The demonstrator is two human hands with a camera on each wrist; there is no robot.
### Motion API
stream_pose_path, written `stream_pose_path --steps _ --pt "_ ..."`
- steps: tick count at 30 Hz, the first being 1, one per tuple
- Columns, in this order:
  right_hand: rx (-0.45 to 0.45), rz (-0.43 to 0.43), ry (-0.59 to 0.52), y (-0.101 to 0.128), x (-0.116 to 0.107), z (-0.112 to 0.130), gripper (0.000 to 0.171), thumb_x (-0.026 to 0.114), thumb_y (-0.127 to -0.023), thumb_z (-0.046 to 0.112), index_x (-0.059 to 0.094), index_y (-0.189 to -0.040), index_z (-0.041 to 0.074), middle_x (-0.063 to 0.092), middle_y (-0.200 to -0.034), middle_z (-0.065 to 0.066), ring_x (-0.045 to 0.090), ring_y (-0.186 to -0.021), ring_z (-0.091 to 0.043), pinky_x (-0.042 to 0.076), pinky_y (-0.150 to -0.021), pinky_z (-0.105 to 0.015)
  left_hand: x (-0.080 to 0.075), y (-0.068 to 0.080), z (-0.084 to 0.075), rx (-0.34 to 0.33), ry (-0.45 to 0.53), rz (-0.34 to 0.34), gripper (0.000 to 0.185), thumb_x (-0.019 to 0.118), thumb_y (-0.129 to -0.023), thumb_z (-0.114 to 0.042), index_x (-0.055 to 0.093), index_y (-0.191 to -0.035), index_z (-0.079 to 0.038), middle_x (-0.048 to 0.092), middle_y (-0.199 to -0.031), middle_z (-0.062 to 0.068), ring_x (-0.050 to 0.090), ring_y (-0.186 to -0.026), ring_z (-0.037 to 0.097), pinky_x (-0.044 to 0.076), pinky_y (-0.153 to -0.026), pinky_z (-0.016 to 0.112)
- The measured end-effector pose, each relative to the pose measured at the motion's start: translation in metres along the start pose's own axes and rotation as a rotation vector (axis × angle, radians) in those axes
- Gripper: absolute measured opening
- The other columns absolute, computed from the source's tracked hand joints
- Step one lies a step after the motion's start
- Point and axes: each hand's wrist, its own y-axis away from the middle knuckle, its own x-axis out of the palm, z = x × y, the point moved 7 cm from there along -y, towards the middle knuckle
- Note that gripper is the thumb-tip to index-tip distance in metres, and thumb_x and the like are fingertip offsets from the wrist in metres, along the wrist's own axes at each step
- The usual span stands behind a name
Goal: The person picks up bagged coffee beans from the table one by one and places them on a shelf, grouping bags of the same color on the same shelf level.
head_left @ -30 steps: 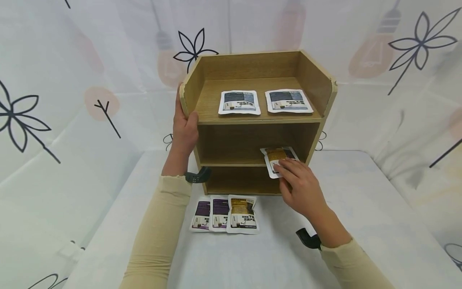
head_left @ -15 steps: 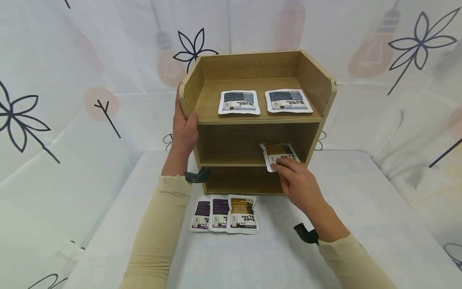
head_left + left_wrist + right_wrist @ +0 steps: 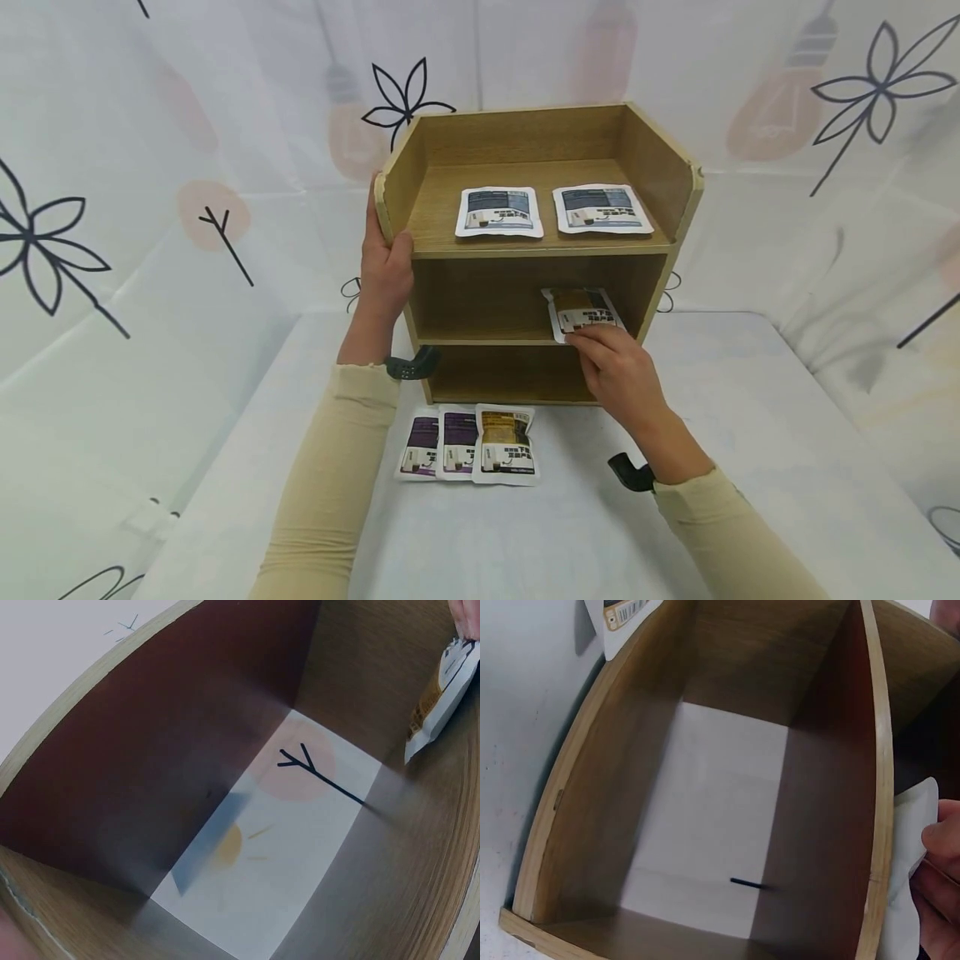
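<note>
A small wooden shelf unit point(image 3: 542, 249) stands on the white-covered table. My left hand point(image 3: 386, 265) grips its left side near the top board, thumb in front. With my right hand point(image 3: 619, 367) I pinch the front edge of a white and brown-gold pouch point(image 3: 579, 310), which lies over the right part of the middle shelf. The left wrist view shows this pouch point(image 3: 442, 697) tilted inside the compartment at the upper right. In the right wrist view the thumb rests on the pale back or edge of the pouch point(image 3: 911, 840), just beyond the shelf board.
Two white and blue pouches point(image 3: 499, 212) lie apart on the top shelf. Before the unit, two purple pouches point(image 3: 457, 443) and a gold pouch point(image 3: 505, 446) overlap in a row on the table point(image 3: 480, 542). A patterned white cloth point(image 3: 187, 292) hangs behind.
My right hand has moved forward and slightly up, sliding the gold pouch deeper into the middle compartment. My left hand keeps its hold on the shelf unit.
</note>
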Motion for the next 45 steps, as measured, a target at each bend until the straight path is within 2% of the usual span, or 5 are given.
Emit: stream_pose_path --steps 15,22,30,37,45 --pt "0.008 0.009 0.004 -0.007 0.008 -0.009 0.020 0.072 -0.079 -0.005 0.075 -0.097 0.002 0.072 -0.099 -0.013 0.066 -0.097 -0.028 0.054 -0.085 -0.042 0.000 -0.002 0.004 -0.011 -0.001 0.000 0.072 0.037 -0.095 -0.008 0.011 -0.155 -0.038 0.027 -0.155 -0.007 0.035 -0.132 0.014 0.027 -0.113 0.038" --pt "0.026 0.009 0.004 -0.008 0.010 -0.011 0.021 0.072 -0.079 -0.004 0.075 -0.099 0.002 0.072 -0.099 -0.013 0.066 -0.097 -0.028 0.054 -0.086 -0.043 0.001 0.000 0.001 0.014 0.008 0.006 0.071 0.036 -0.095 -0.006 0.011 -0.156 -0.030 0.027 -0.155 -0.004 0.034 -0.133 0.016 0.027 -0.113 0.035" --pt "0.048 0.006 -0.012 -0.007 0.008 -0.009 0.021 0.072 -0.079 -0.004 0.074 -0.099 0.001 0.071 -0.102 -0.014 0.065 -0.098 -0.029 0.054 -0.087 -0.042 0.001 0.000 0.001 0.009 -0.008 0.004 0.072 0.036 -0.095 -0.007 0.010 -0.156 -0.033 0.027 -0.156 -0.005 0.034 -0.133 0.015 0.027 -0.113 0.037" --pt "0.027 -0.040 -0.037 -0.002 0.001 -0.002 0.019 0.073 -0.077 -0.005 0.074 -0.095 -0.001 0.071 -0.100 -0.015 0.065 -0.097 -0.029 0.053 -0.088 -0.043 0.001 -0.002 0.005 -0.009 -0.004 0.004 0.070 0.035 -0.096 -0.011 0.010 -0.155 -0.040 0.026 -0.156 -0.007 0.034 -0.134 0.015 0.028 -0.113 0.039" --pt "0.028 -0.087 -0.072 0.009 -0.007 0.009 0.021 0.076 -0.073 -0.005 0.075 -0.094 -0.001 0.071 -0.098 -0.014 0.065 -0.092 -0.029 0.054 -0.081 -0.042 0.001 -0.005 0.011 0.014 -0.011 0.003 0.071 0.035 -0.096 -0.008 0.010 -0.156 -0.035 0.028 -0.155 -0.003 0.035 -0.134 0.018 0.029 -0.112 0.040"
